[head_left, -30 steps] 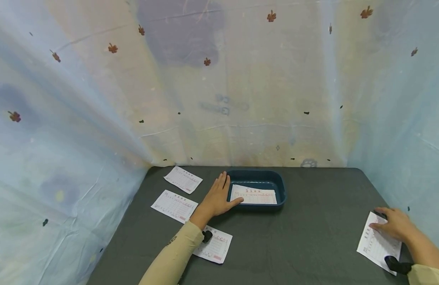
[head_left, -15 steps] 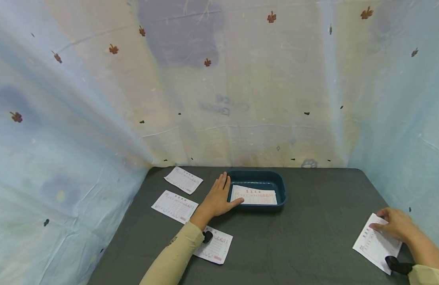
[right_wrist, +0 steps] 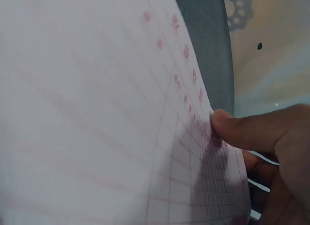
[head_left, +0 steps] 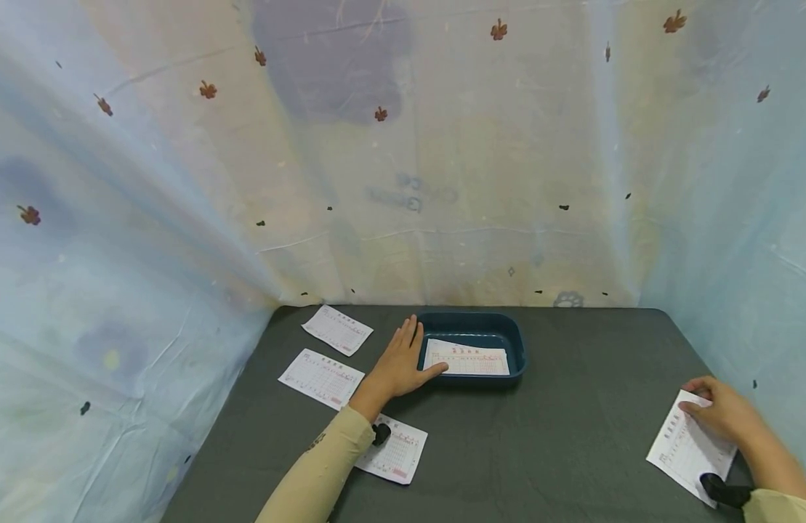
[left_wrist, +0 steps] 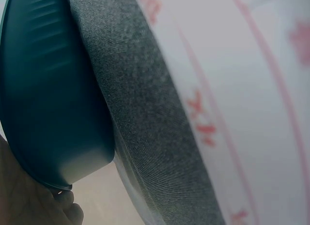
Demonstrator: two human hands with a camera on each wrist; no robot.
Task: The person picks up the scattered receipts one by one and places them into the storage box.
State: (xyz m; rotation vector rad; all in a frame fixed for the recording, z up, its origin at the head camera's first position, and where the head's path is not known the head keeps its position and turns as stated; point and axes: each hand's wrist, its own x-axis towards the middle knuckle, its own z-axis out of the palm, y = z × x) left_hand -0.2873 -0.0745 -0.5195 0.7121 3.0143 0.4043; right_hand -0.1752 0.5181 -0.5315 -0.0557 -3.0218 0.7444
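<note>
Right hand (head_left: 726, 412) fingers pinch form (head_left: 687, 452) at desk (head_left: 573, 436) edge; thin sheet may crease or slip. Left hand (head_left: 396, 365) flat, steadying tray (head_left: 517, 341).

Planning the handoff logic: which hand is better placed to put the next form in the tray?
Right, probably. The right hand already pinches a form at the table's right edge, thumb on top in the right wrist view. The left hand lies flat against the tray, holding no paper.
</note>
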